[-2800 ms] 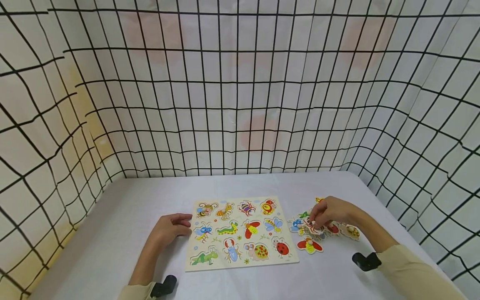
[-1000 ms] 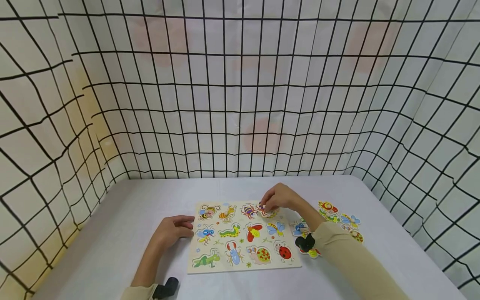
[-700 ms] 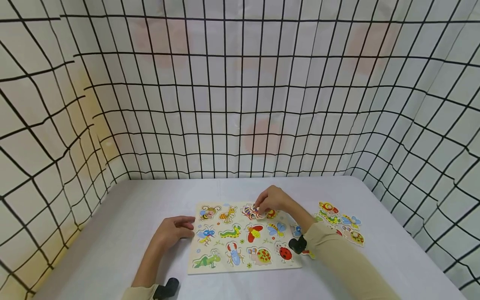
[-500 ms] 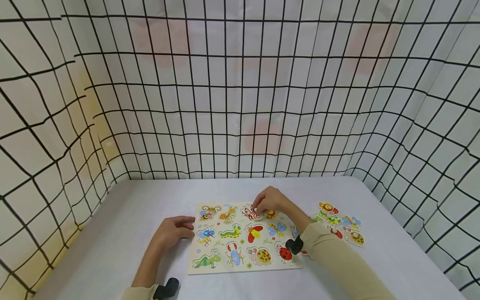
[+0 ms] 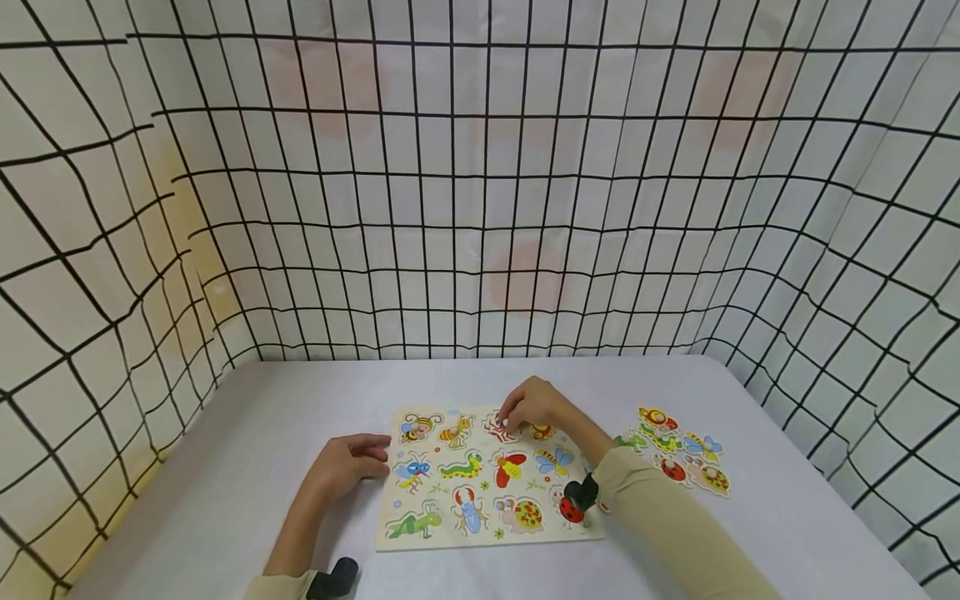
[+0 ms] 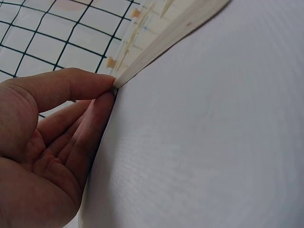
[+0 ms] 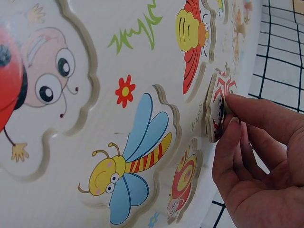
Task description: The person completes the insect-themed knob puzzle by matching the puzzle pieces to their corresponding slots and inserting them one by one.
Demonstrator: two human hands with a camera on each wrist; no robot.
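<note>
A wooden insect puzzle board (image 5: 442, 538) lies on the white table. My right hand (image 5: 534, 404) pinches a spider puzzle piece (image 7: 218, 107) between thumb and fingertips, over the spider picture in the board's back row. In the right wrist view the piece stands slightly proud of the board. Beside it on the board are the dragonfly picture (image 7: 130, 161) and the red-winged bug picture (image 7: 189, 38). At the board's left edge rests my left hand (image 5: 341, 462), its fingertips touching the side; the left wrist view shows thumb and finger right at that edge (image 6: 156, 45).
Several loose puzzle pieces lie right of the board, among them a snail piece (image 5: 711, 478), a ladybug piece (image 5: 671, 469) and a dragonfly piece (image 5: 702, 447). My right sleeve (image 5: 660, 508) hides part of this group. A black grid on white walls (image 5: 480, 200) surrounds the table.
My right hand has picked up the spider piece from the group at the right and carried it left over the board, then slightly further left onto the spider picture. My left hand stays put.
</note>
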